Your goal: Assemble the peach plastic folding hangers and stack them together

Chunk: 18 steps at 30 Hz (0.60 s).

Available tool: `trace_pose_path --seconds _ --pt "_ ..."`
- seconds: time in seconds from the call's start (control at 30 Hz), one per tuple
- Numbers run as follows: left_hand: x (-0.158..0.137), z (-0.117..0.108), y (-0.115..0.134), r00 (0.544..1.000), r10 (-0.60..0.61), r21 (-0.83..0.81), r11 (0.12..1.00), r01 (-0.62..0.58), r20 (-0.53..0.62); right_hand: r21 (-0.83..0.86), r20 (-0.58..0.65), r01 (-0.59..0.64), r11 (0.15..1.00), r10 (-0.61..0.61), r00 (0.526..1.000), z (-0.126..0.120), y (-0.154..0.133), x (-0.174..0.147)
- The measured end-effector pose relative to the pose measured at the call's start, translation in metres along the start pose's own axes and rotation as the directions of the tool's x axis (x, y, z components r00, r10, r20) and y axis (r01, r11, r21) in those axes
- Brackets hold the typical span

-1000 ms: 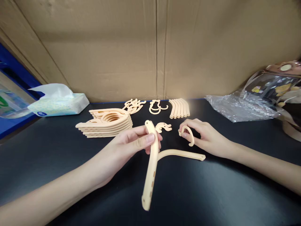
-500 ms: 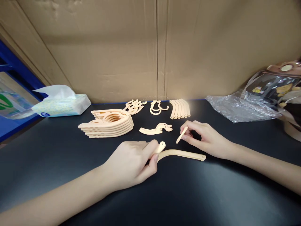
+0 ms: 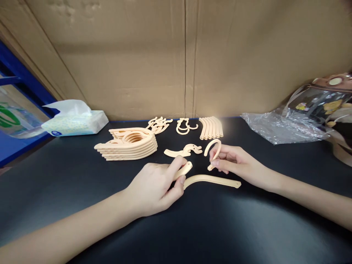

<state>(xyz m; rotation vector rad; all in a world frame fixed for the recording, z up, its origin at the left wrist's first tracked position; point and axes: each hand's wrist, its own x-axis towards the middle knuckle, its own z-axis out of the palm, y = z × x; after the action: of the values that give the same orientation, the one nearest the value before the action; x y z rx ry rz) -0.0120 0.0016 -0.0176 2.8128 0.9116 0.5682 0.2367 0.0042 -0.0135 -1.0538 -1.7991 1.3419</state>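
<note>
A person's left hand [image 3: 152, 189] closes its fingers around a cream plastic bar [image 3: 186, 168], one holed end jutting past the thumb, while the right hand [image 3: 239, 161] pinches a curved hook [image 3: 218, 147] by its base, the bend uppermost, just above the black worktop [image 3: 176, 238]. The bar and hook are near each other but apart. A loose curved arm [image 3: 211, 179] lies between the hands, nearer the worktop's front edge than a notched piece [image 3: 183, 151]. Behind are stacked hanger parts [image 3: 130, 152], loose hooks [image 3: 183, 126] and a row of arms [image 3: 211, 128]; a tissue pack [image 3: 78, 124] sits at left.
</note>
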Motion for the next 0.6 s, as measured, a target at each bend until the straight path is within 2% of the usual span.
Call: trace_pose_path --seconds 0.3,0.47,0.6 --pt "0.0026 -0.0013 0.0012 0.998 0.048 0.041 0.998 -0.047 -0.033 0.057 -0.019 -0.025 0.998 0.026 0.999 -0.0054 0.0009 0.0039" --pt "0.0047 0.0003 0.0003 0.993 0.101 0.062 0.993 -0.097 -0.064 0.193 -0.013 -0.035 0.981 0.039 0.999 -0.0088 0.0017 0.0074" --pt "0.0048 0.0006 -0.0006 0.999 0.042 0.001 0.999 -0.042 -0.011 0.251 -0.001 -0.044 0.967 0.046 0.999 -0.0098 0.0016 0.0059"
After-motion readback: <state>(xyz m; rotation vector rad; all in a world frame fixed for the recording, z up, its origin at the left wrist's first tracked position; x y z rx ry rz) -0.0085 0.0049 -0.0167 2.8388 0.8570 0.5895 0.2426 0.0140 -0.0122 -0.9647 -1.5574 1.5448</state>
